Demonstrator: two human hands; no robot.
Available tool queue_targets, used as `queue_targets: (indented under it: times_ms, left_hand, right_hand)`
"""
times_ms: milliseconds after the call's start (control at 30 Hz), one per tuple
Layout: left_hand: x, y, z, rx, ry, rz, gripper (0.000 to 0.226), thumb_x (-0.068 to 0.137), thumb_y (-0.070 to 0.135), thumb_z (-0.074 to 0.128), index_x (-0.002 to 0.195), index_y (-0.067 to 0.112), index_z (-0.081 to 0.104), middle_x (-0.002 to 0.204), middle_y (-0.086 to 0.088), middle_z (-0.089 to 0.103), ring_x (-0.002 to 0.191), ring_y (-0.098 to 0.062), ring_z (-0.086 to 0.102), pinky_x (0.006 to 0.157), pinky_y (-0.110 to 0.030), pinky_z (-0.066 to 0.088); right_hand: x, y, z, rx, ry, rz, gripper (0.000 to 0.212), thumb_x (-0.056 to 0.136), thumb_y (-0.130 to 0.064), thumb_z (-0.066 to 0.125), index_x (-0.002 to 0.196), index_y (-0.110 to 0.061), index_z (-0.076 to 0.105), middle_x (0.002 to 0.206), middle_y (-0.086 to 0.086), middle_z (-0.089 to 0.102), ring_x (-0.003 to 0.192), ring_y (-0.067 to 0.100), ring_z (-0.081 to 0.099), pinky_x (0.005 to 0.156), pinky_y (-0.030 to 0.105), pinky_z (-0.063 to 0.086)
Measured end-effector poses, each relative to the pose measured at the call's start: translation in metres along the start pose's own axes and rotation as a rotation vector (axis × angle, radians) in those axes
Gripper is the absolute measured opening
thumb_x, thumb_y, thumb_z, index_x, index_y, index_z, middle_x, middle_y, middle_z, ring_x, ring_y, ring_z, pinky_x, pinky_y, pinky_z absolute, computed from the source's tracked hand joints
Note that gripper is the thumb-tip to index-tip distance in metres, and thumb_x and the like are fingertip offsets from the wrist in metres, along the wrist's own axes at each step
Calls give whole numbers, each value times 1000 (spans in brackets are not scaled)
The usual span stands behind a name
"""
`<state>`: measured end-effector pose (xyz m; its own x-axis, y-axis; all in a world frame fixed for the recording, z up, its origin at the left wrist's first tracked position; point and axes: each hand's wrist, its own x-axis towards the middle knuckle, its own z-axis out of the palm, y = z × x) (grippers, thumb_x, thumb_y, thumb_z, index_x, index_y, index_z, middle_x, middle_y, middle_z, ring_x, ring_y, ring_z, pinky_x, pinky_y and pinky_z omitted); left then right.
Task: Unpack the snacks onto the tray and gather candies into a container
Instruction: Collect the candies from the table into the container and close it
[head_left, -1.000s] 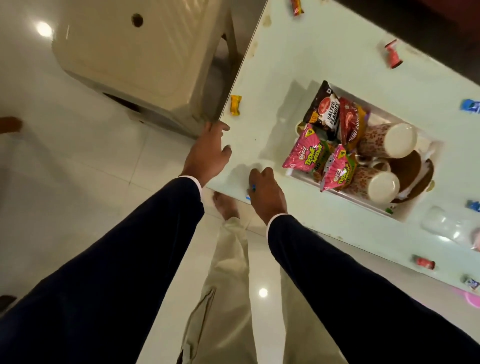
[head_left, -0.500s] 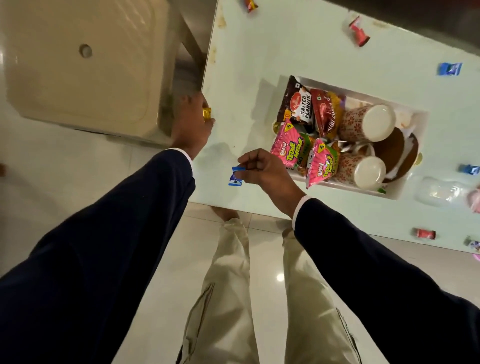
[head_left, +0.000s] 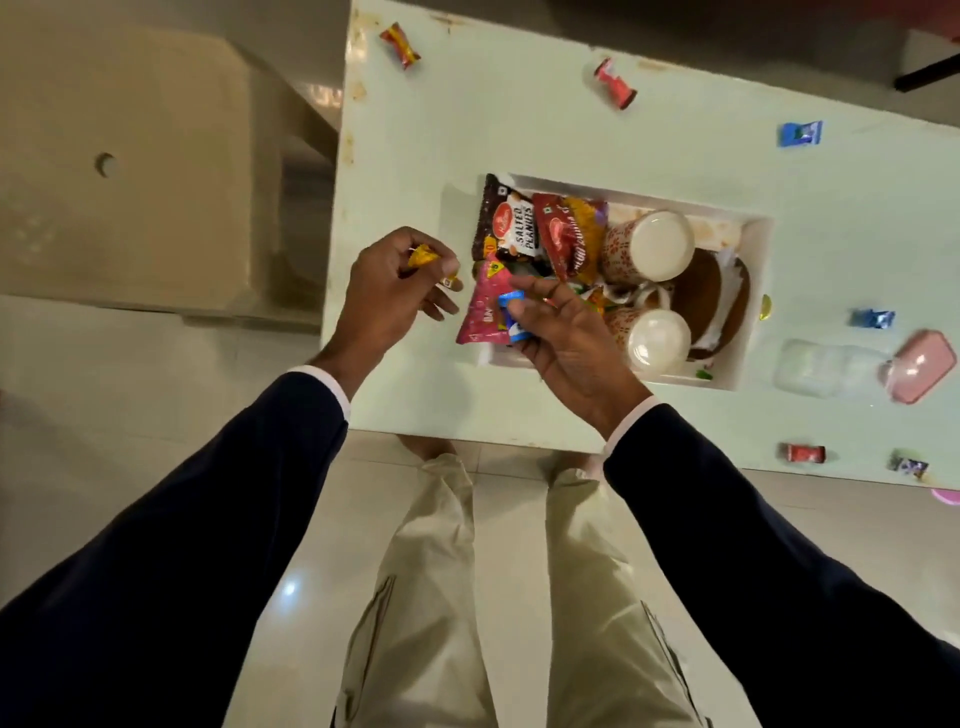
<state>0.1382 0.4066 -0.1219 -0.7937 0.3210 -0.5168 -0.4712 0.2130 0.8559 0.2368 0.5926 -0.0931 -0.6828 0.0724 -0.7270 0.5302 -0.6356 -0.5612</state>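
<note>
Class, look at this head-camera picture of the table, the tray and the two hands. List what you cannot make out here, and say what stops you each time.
- Head view: the pink snack packet is partly covered by the right hand; its name is unreadable.
- The yellow candy is mostly wrapped by the left hand.
- The tray floor is hidden by packets and two mugs.
- The pink object is cut by the right edge.
- The candy print is too small.

Pale green table (head_left: 519, 130), stained along its far-left edge. Beige plastic stool (head_left: 130, 166) just left of it, round hole in the seat. Glossy tiled floor (head_left: 156, 374) under both, light glare near the person's feet. Two patterned mugs (head_left: 649, 244) lie on their sides (white interiors face the camera). Beige trousers (head_left: 431, 597) bottom centre.
</note>
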Motion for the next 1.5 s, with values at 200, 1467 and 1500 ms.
queue_targets:
  times_ms: [200,1467,1500]
  left_hand:
    - [-8,35,124,-80,-204,76,18,104,8,53,115,10,67,105,-12,76,80,-26,78,71,-37,62]
    - [-6,14,430,878,-246,315,28,93,6,60,114,25,66,110,5,58,81,-6,59,84,-29,52]
    - [-6,19,417,871,-221,336,28,93,6,58,112,25,66,110,5,58,86,-9,60,85,-31,54]
  right_hand:
    - [-45,-70,-108,-98,157,-155,15,95,-9,67,110,-9,70,88,1,74,75,10,68,66,23,56]
    - [-109,-135,-394,-764,547,-240,14,91,-8,62,99,-16,70,92,3,73,87,20,72,71,22,55]
    - [-105,-137,-379,-767,511,-254,14,90,-8,62,99,-17,70,93,4,73,87,20,71,74,25,56]
